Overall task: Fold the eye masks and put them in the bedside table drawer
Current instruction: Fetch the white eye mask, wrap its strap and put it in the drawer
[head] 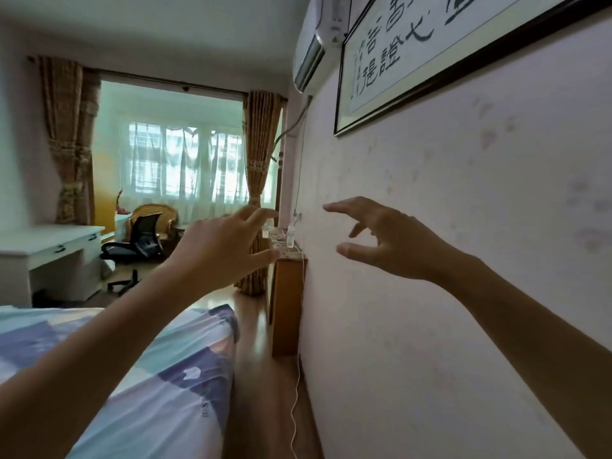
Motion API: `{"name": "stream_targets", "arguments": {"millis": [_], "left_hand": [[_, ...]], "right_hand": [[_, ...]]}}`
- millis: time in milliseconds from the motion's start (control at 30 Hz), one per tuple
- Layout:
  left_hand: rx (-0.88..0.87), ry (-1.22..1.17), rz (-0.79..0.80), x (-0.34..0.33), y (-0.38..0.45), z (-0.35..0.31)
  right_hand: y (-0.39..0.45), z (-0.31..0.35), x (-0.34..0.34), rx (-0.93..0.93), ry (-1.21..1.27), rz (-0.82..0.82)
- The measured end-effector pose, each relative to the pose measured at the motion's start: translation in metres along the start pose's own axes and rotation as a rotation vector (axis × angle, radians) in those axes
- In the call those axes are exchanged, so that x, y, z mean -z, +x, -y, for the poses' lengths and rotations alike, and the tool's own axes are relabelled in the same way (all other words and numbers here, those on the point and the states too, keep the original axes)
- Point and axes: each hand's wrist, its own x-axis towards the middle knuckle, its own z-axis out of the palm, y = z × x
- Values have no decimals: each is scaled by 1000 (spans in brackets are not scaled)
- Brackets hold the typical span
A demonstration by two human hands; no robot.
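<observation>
Both my arms are stretched out in front of me at chest height. My left hand (225, 250) hangs in the air with relaxed fingers and holds nothing. My right hand (387, 240) is beside the pale wall, fingers spread and loosely bent, also empty. Between and beyond them stands the wooden bedside table (286, 303) against the wall, seen from its side; its drawer front is hidden. A clear bottle (290, 235) and small items sit on its top. No eye mask shows in this view.
The bed with a blue and white patterned sheet (159, 376) fills the lower left. A narrow strip of wooden floor (261, 376) with a white cable (294, 409) runs between bed and wall. A white desk (49, 256) and black office chair (139, 246) stand farther off.
</observation>
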Motion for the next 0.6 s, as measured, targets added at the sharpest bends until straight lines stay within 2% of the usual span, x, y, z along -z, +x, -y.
{"name": "stream_targets", "arguments": {"millis": [167, 300, 500, 600], "left_hand": [[40, 80, -8, -48, 65, 12], [66, 156, 8, -89, 106, 39], [175, 386, 62, -169, 165, 111], [195, 421, 84, -213, 206, 153]], "right_hand": [[61, -91, -45, 68, 115, -5], [124, -138, -94, 115, 209, -3], [232, -192, -186, 198, 168, 27], [291, -223, -229, 184, 112, 43]]}}
